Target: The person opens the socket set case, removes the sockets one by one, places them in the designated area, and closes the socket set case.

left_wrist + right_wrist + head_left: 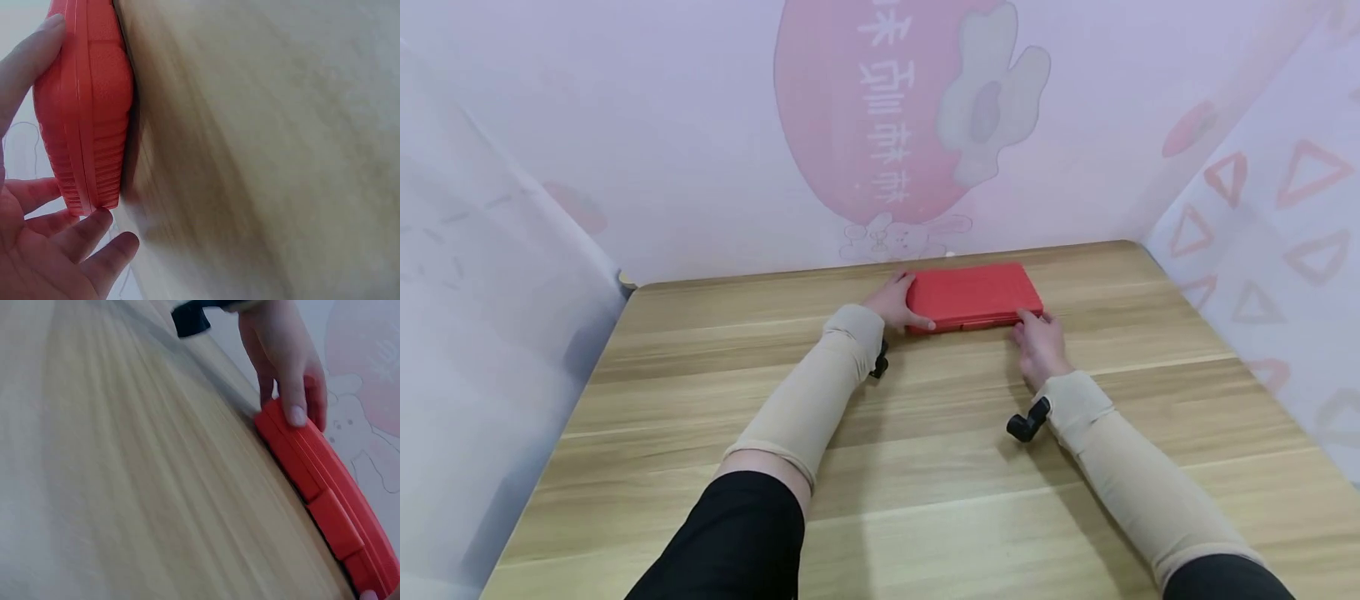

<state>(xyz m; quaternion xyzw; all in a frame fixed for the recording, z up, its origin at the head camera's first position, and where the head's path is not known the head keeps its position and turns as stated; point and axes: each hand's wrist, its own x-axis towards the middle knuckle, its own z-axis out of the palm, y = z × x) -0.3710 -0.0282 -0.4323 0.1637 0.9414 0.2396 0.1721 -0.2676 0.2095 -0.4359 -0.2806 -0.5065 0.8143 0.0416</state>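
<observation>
A flat red plastic case (pixel 973 293) lies near the far edge of the wooden table. It has ribbed sides, a seam round its middle and a latch (pixel 336 524) on the near long side. My left hand (pixel 892 302) grips its left end, with the thumb (pixel 31 62) on the near side and the other fingers spread round the end and the back. At the near right corner, my right hand (pixel 1042 343) pinches the case. Only a fingertip (pixel 369 595) of that hand shows in the right wrist view.
The wooden table (pixel 925 467) reaches back to a pale printed backdrop (pixel 700 150) just behind the case. More printed sheets stand along the left and right sides. Black camera mounts (pixel 1028 419) stick out from both wrists.
</observation>
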